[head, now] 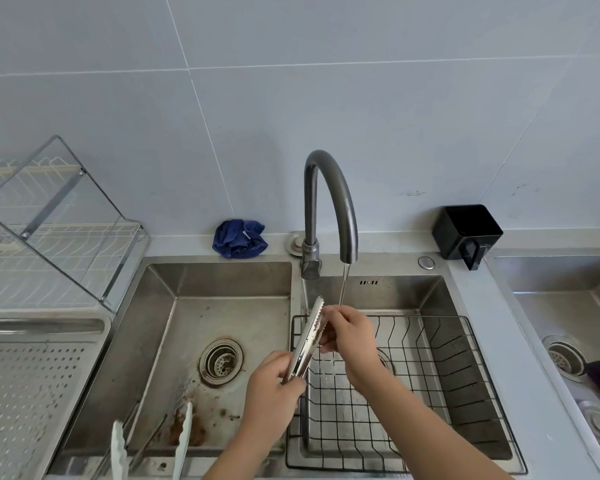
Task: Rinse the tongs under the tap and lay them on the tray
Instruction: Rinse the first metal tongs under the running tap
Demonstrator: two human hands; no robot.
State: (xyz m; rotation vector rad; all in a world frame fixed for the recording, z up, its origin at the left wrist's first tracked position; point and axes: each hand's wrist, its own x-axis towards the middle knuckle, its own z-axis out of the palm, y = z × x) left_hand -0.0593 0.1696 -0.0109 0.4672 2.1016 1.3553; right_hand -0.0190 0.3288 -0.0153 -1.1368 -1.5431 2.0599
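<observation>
**Tongs at the stream, tray off to your left**

Head view: you hold the tongs (308, 339) in both hands over the right basin, just above the wire basket (437, 372), at centre frame. Your left hand (274, 393) is curled round the hinge end. Your right hand (349, 336) pinches the arms near the toothed tips, fingers bent round them. The long axis runs from your left hand at lower centre steeply up the frame, leaning a little right, and the arms lie pressed together.

The tap (329, 202) is running. Its thin stream (344, 285) lands on your right fingers, and the tips sit just left of it. I judge the rinse to be in hand and not finished.

The tray (32, 393), perforated steel, lies at the lower left of the frame, well apart from the tongs, with the whole left basin (187, 323) between. Your left hand is the nearer one and already has the handle end, so the carry leftward suits it.

The basin floor is stained, and a second pair (184, 441) leans at its near edge, close to your path. A rack (49, 237) stands behind the tray. A blue cloth (239, 238) and a black box (466, 232) sit on the ledge against the grey tiled wall.
</observation>
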